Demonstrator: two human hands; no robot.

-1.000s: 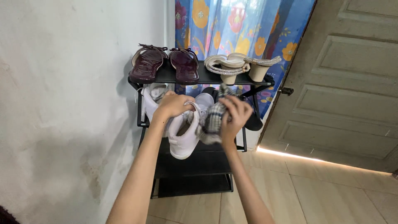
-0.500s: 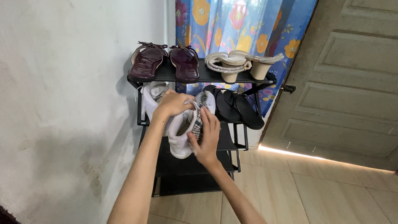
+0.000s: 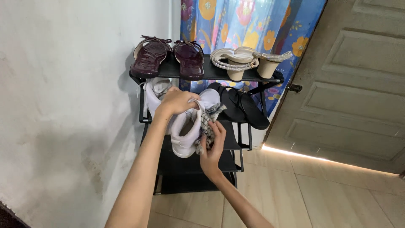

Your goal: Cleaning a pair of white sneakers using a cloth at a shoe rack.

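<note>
My left hand (image 3: 177, 101) grips a white sneaker (image 3: 185, 134) by its top, holding it out in front of the second shelf of a black shoe rack (image 3: 230, 75). My right hand (image 3: 212, 145) presses a checked grey-and-white cloth (image 3: 206, 124) against the right side of that sneaker. A second white sneaker (image 3: 152, 93) lies on the second shelf behind my left hand, partly hidden.
Dark maroon sandals (image 3: 168, 57) and cream block-heel sandals (image 3: 249, 61) sit on the top shelf. Black flip-flops (image 3: 244, 107) lie on the second shelf. A white wall (image 3: 63, 105) is on the left, a floral curtain (image 3: 249, 21) behind, a grey door (image 3: 354, 88) at right, a tiled floor (image 3: 316, 190) below.
My right hand has slid the cloth from the sneaker's upper right side down and toward me along its side. My left hand has kept hold of the sneaker.
</note>
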